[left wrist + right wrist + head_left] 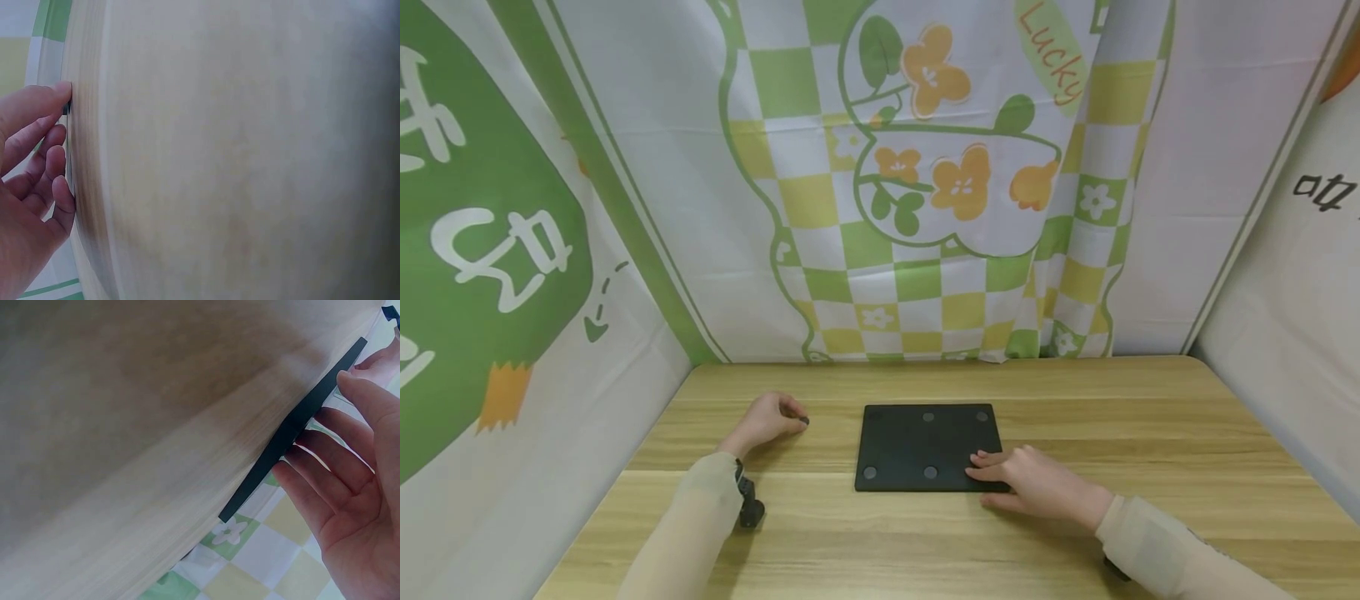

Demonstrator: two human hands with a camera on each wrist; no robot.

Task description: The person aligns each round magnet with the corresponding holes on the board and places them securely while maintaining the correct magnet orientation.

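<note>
A thin black rectangular board (895,446) lies flat on the wooden table, with several small round grey discs (930,472) on its top face. To the left of the board, my left hand (769,419) pinches a small dark round piece (805,421) between thumb and fingertip, low over the table. Mostly hidden by the fingertips, that piece (66,109) shows only a sliver in the left wrist view. My right hand (1037,483) rests on the board's near right corner with fingers extended. From the side, the right wrist view shows those fingers along the board's edge (294,428).
The light wooden table (850,550) ends at a printed curtain (895,275) behind, with fabric walls on the left and right. A black wrist camera (750,504) is strapped to the left sleeve.
</note>
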